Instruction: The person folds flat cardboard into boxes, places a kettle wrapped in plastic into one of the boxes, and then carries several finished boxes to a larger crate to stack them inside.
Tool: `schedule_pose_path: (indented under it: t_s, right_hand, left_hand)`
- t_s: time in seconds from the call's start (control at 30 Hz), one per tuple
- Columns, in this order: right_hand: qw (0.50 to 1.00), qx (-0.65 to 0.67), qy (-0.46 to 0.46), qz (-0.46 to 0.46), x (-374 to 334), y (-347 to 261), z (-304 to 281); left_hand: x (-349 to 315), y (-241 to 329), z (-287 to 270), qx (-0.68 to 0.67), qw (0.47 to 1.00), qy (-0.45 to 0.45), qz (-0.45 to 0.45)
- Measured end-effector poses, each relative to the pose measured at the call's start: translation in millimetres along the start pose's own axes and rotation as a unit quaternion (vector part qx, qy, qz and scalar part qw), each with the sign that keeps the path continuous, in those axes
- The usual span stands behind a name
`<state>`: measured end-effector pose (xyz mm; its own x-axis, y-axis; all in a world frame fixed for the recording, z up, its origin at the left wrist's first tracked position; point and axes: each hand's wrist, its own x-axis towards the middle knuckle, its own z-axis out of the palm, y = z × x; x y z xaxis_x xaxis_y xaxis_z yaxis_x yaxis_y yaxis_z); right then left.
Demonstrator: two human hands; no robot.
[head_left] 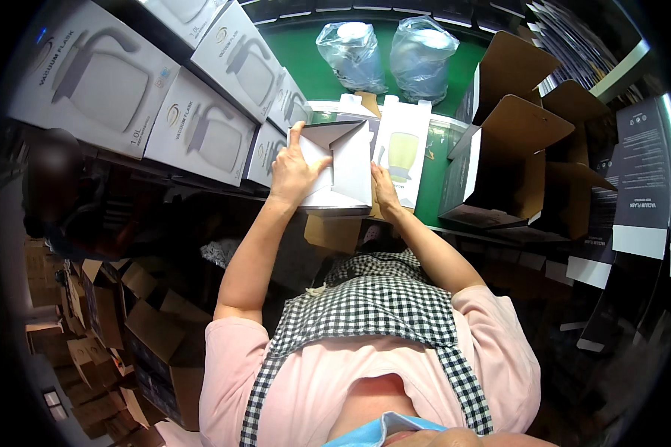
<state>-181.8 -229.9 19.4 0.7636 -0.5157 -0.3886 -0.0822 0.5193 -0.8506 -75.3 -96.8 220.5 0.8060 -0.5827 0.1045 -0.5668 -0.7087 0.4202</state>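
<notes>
Between my two hands is a carton (353, 160), its white folded flaps facing up and meeting in slanting seams. My left hand (297, 173) grips its left side, with the index finger stretched to the far corner and the thumb pressing on the flaps. Along the right side lie the fingers of my right hand (385, 192), steadying the carton. Just beyond that hand lies a white carton panel (404, 145) printed with a yellow-green jug. Farther back, two items wrapped in clear plastic bags, a left one (350, 58) and a right one (423, 59), stand on the green table (298, 41).
Closed flask boxes (201, 130) are stacked along the left. Open cartons (499, 167) with raised brown flaps stand at the right, near dark flattened cartons (643, 171) and a pile of flat sheets (581, 45). Brown cardboard boxes (164, 335) sit at lower left.
</notes>
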Motion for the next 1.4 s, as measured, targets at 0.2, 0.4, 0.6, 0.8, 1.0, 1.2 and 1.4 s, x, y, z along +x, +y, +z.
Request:
schedule_pose_path:
  t_s: [0.2,0.4,0.6,0.8,1.0,1.2,1.4]
  right_hand:
    - [0.995,0.010,-0.066,0.068,-27.9,-23.6,-26.8]
    - [0.948,0.000,-0.098,-0.304,-116.9,-133.1,26.3]
    - [0.944,-0.129,-0.097,-0.289,-80.4,-157.0,22.5]
    - [0.942,-0.166,-0.053,-0.287,-47.5,-165.5,0.3]
    - [0.692,-0.382,-0.085,-0.606,-106.6,-182.1,36.8]
    - [0.470,-0.546,-0.154,-0.676,-121.6,-105.9,73.0]
    - [0.452,-0.565,-0.214,-0.657,-117.5,-66.0,74.5]
  left_hand:
    - [-51.5,-33.6,-50.8,-0.230,0.971,0.049,0.038]
    - [-120.4,-147.3,-42.8,-0.539,0.832,0.094,-0.093]
    - [-132.3,-177.0,30.8,-0.211,0.976,0.027,0.052]
    - [-128.2,-146.6,49.7,-0.028,0.999,-0.010,0.043]
    - [-102.1,-153.1,37.0,-0.647,0.705,-0.089,-0.278]
    - [-98.2,-96.2,23.0,-0.765,0.632,-0.072,-0.097]
    - [-106.4,-110.5,38.5,-0.826,0.550,-0.079,-0.089]
